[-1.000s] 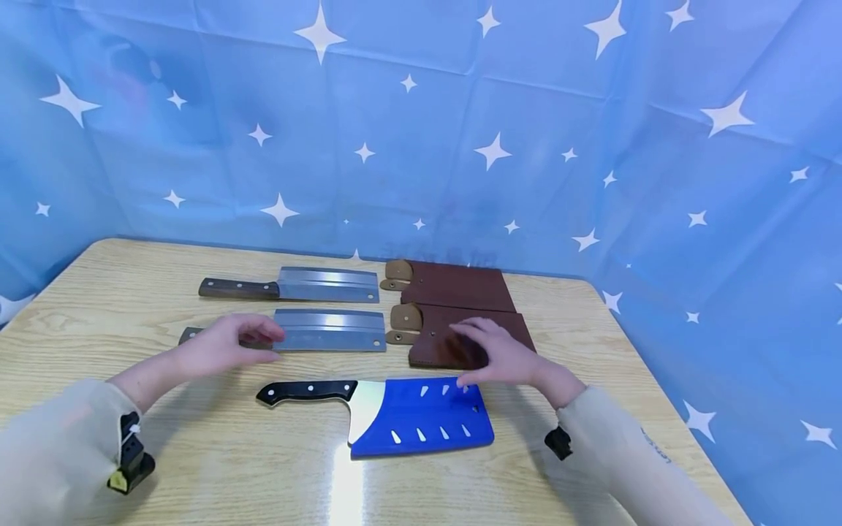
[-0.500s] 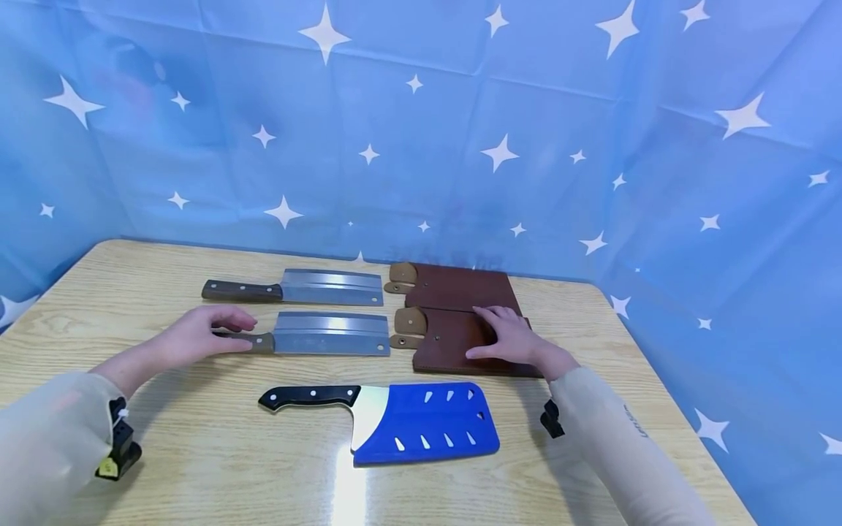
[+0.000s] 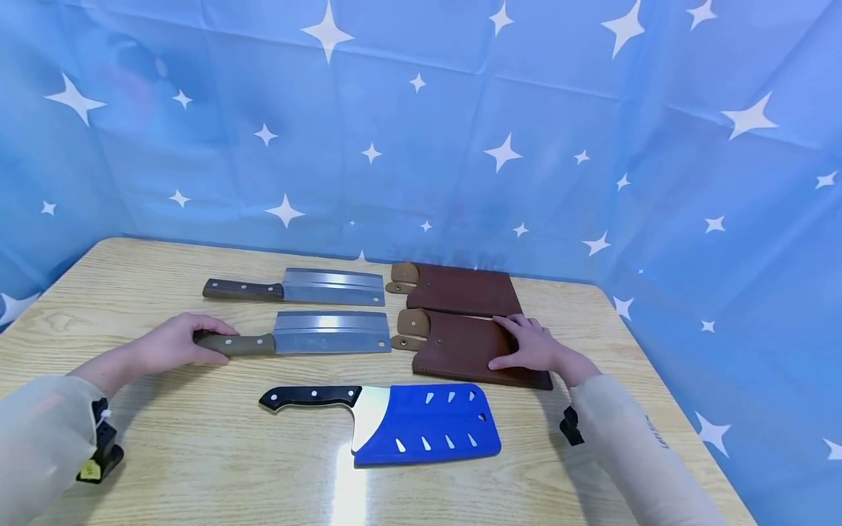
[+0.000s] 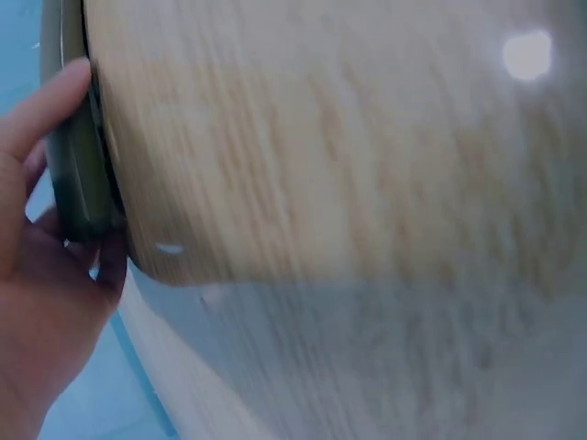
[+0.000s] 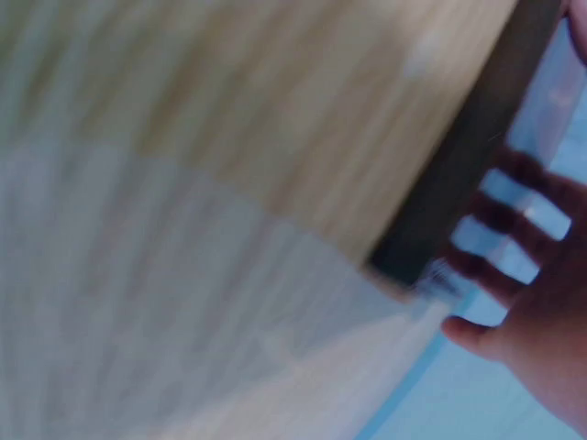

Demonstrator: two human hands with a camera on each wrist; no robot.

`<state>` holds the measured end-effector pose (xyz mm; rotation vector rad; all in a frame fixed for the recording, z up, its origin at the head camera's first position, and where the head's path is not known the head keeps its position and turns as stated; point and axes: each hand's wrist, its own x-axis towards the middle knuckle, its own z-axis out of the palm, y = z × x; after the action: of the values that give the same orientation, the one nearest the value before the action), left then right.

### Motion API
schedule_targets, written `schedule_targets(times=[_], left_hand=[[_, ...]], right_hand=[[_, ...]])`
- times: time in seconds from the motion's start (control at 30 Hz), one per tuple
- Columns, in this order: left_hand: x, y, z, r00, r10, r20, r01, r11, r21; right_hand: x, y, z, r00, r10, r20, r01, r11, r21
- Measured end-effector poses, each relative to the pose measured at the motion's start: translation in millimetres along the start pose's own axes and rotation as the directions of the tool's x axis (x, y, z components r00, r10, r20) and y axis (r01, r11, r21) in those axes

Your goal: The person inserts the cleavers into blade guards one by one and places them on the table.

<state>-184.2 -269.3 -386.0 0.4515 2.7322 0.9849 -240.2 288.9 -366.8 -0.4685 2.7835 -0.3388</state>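
Note:
My left hand (image 3: 176, 340) pinches the butt of the wooden handle of the nearer plain cleaver (image 3: 332, 333). In the left wrist view the thumb lies on one side of that handle (image 4: 77, 174), fingers on the other. The cleaver's rectangular steel blade points right, toward a brown leather sheath (image 3: 460, 349) with a tan snap strap. My right hand (image 3: 541, 346) grips that sheath near its right end, thumb on its face and fingers at its far edge. In the right wrist view the sheath's dark edge (image 5: 459, 156) partly hides the fingertips.
A second plain cleaver (image 3: 334, 286) and a second brown sheath (image 3: 463, 288) lie farther back. Nearest me on the wooden table (image 3: 197, 453) is a black-handled cleaver (image 3: 316, 395) whose blade sits in a blue cover (image 3: 434, 427). A blue starred cloth (image 3: 421, 190) hangs behind.
My left hand has moved left along the handle to its end and taken hold. My right hand has come down onto the nearer sheath, whose right end has swung slightly toward me.

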Motion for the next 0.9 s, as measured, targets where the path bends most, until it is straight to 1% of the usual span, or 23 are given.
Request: schedule_targets(times=[0.03,0.17,0.3,0.37,0.43,0.53,0.63,0.73,0.9], left_hand=[[-0.8,-0.5,-0.4,1.0,0.005,0.003,-0.005,1.0,-0.009],[-3.3,-2.2,-1.6,1.0,0.016,0.005,-0.016,0.999,-0.035],[-5.3,-1.9,-3.2,0.999,0.044,0.031,-0.042,0.998,-0.044],[-6.3,-1.6,-4.0,0.998,0.039,0.054,-0.035,0.997,-0.067],[-8.0,-0.8,-4.8,0.997,0.024,0.071,-0.017,0.996,-0.091],[-11.7,-0.6,-4.8,0.998,0.004,0.069,0.004,0.993,-0.115],[-15.5,-0.6,-4.5,0.999,0.007,0.052,-0.002,0.994,-0.111],[-18.2,1.2,-6.4,0.999,0.006,0.039,-0.002,0.993,-0.114],[-18.8,8.3,-14.4,1.0,-0.014,0.026,0.018,0.988,-0.157]], right_hand=[[-1,3,0,1.0,0.003,0.015,-0.003,1.0,0.021],[-6,10,1,0.997,-0.047,0.068,0.041,0.996,0.08],[-13,14,2,0.988,-0.106,0.113,0.099,0.993,0.072],[-15,15,2,0.984,-0.126,0.124,0.118,0.991,0.067],[-16,15,2,0.983,-0.142,0.118,0.136,0.989,0.057],[-16,15,1,0.984,-0.15,0.099,0.146,0.988,0.044],[-17,14,0,0.985,-0.147,0.089,0.145,0.989,0.033],[-20,14,-2,0.985,-0.146,0.089,0.143,0.989,0.042],[-25,12,-5,0.985,-0.151,0.088,0.144,0.986,0.079]])
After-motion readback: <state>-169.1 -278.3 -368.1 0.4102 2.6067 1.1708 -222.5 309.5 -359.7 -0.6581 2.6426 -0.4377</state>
